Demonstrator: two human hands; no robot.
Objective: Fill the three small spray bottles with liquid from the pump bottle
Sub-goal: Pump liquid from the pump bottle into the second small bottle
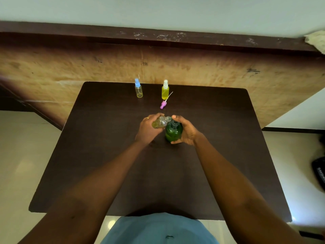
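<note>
A green pump bottle [173,132] stands mid-table. My right hand [186,131] wraps round its right side, with a finger on top of the pump head. My left hand [147,128] holds an uncapped small clear spray bottle [161,122], tilted, its mouth against the pump spout; a little yellowish liquid shows inside. A pink spray cap [163,104] with its dip tube lies on the table behind. At the far edge stand a blue-capped small bottle [138,90] with pale contents and a white-capped bottle [165,91] full of yellow liquid.
The dark brown table [105,155] stands against a worn wooden panel [70,67]. Pale tiled floor shows on both sides. A black object [319,171] lies on the floor at the right edge.
</note>
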